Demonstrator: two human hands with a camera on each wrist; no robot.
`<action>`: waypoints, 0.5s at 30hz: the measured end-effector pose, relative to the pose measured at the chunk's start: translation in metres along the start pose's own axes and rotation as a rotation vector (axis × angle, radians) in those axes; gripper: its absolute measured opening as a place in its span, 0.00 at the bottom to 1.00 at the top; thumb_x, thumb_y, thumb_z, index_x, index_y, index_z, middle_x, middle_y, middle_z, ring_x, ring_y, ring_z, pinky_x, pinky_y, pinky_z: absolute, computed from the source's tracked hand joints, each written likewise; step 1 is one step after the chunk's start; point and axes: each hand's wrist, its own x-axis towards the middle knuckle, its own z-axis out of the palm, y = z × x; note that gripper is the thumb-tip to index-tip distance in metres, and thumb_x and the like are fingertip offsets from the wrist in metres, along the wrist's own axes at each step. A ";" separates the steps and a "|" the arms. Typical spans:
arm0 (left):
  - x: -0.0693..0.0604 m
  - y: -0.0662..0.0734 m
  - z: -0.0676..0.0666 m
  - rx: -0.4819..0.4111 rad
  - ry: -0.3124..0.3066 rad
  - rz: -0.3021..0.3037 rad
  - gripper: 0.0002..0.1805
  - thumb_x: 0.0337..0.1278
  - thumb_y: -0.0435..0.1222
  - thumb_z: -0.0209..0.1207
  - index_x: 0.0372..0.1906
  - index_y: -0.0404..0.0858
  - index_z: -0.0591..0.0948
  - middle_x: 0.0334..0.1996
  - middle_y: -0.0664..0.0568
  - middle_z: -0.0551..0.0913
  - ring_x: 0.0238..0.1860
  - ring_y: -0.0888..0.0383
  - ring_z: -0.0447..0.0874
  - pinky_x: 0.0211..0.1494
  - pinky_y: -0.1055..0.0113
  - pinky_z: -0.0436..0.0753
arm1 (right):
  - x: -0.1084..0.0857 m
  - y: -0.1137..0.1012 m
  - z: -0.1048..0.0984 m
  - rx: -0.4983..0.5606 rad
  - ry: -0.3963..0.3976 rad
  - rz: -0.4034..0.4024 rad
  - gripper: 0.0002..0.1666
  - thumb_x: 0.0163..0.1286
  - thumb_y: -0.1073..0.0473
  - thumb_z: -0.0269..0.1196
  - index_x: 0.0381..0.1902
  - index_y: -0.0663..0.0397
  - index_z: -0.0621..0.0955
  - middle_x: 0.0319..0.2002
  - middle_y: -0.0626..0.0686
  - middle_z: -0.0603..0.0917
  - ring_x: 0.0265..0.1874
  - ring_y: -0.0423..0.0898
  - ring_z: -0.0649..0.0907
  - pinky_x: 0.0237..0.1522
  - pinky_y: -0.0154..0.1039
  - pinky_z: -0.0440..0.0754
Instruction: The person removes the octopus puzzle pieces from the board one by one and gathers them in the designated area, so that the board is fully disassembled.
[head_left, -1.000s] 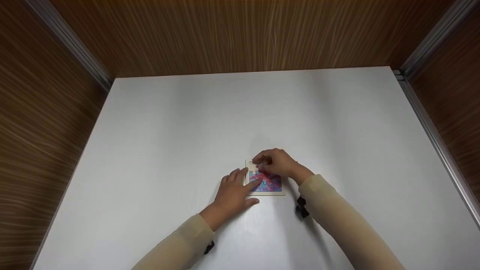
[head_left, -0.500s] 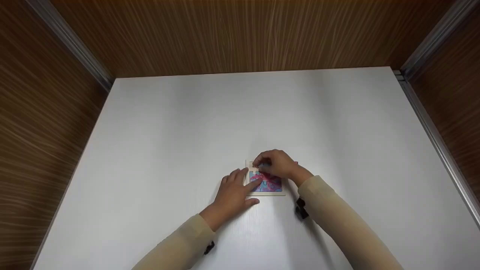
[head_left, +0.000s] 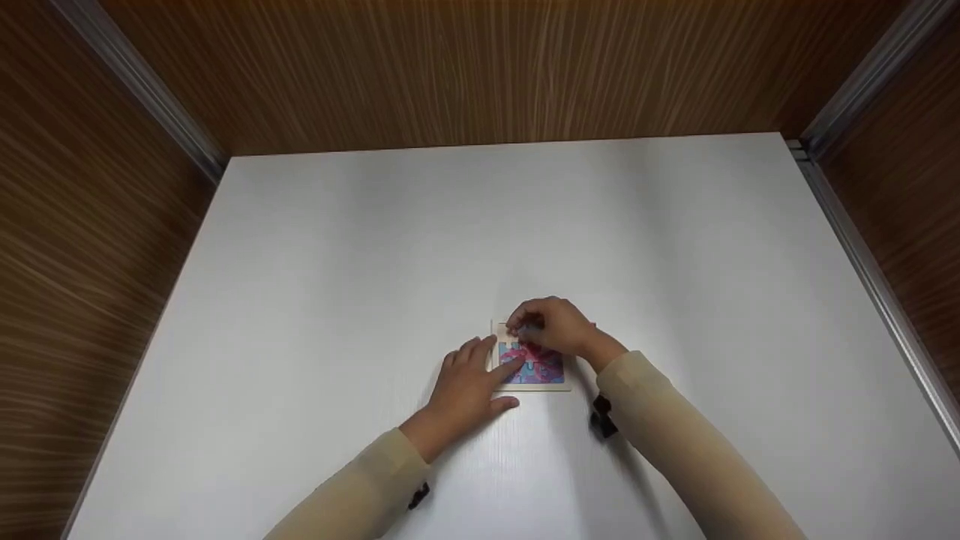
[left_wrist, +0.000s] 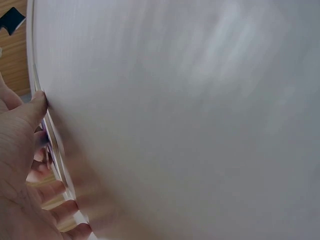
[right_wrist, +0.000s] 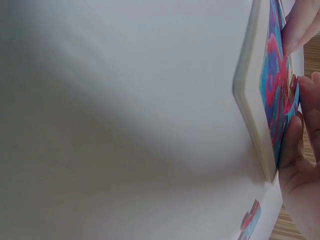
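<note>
A small wooden jigsaw puzzle in a pale frame [head_left: 534, 388] lies on the white table, its pieces printed in blue, pink and purple. Bare wood shows at its upper left. My left hand [head_left: 459, 391] rests at the left side with straight, spread fingers, one finger lying across the picture. Over the upper part, my right hand [head_left: 561, 327] pinches a puzzle piece [right_wrist: 294, 102] between thumb and fingers. That piece is tilted over the puzzle in the right wrist view; the hand hides much of the upper right in the head view.
A loose puzzle piece [right_wrist: 251, 221] lies on the table beside the frame, mostly hidden behind the right hand in the head view. Wood-grain panels [head_left: 480, 75] border the white table [head_left: 420, 225] at the back and sides.
My right hand shifts very slightly and turns the pinched piece a little over the upper part of the puzzle. The left hand stays where it was.
</note>
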 end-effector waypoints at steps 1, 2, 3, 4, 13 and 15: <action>0.000 0.000 0.000 0.002 0.002 0.001 0.33 0.58 0.59 0.56 0.68 0.58 0.68 0.69 0.42 0.59 0.67 0.43 0.57 0.60 0.48 0.65 | 0.000 0.000 0.000 0.006 0.000 -0.001 0.10 0.61 0.69 0.66 0.40 0.51 0.84 0.38 0.46 0.84 0.40 0.44 0.83 0.44 0.39 0.79; 0.000 0.000 0.000 0.003 0.003 0.002 0.33 0.58 0.59 0.56 0.68 0.58 0.68 0.69 0.42 0.59 0.67 0.43 0.57 0.60 0.48 0.65 | 0.000 0.001 0.000 0.007 0.002 -0.008 0.11 0.61 0.69 0.66 0.40 0.51 0.84 0.38 0.46 0.84 0.40 0.43 0.82 0.44 0.39 0.79; 0.000 0.000 0.000 0.003 0.004 0.002 0.33 0.58 0.59 0.56 0.68 0.58 0.68 0.69 0.42 0.59 0.67 0.43 0.57 0.60 0.48 0.65 | 0.000 0.001 0.000 0.010 0.004 -0.008 0.11 0.61 0.69 0.66 0.41 0.51 0.84 0.38 0.45 0.84 0.39 0.43 0.82 0.43 0.39 0.79; 0.000 0.000 0.000 0.002 0.005 0.002 0.33 0.58 0.59 0.56 0.68 0.58 0.68 0.69 0.42 0.59 0.67 0.43 0.57 0.60 0.48 0.65 | 0.000 0.001 0.000 0.010 0.007 -0.009 0.12 0.61 0.70 0.66 0.41 0.51 0.84 0.38 0.45 0.84 0.38 0.43 0.82 0.43 0.39 0.79; 0.000 -0.001 0.000 0.008 0.005 0.001 0.32 0.58 0.59 0.56 0.68 0.59 0.69 0.69 0.42 0.59 0.67 0.43 0.57 0.60 0.48 0.65 | 0.000 0.000 0.000 0.039 0.023 0.006 0.16 0.61 0.70 0.66 0.46 0.52 0.83 0.42 0.49 0.83 0.38 0.46 0.82 0.37 0.39 0.81; 0.000 -0.001 0.000 0.012 0.001 -0.001 0.32 0.58 0.59 0.56 0.68 0.59 0.69 0.69 0.42 0.59 0.67 0.43 0.57 0.60 0.48 0.65 | 0.000 0.000 -0.001 0.042 0.025 0.024 0.16 0.60 0.69 0.67 0.46 0.52 0.83 0.42 0.48 0.83 0.36 0.45 0.82 0.34 0.39 0.81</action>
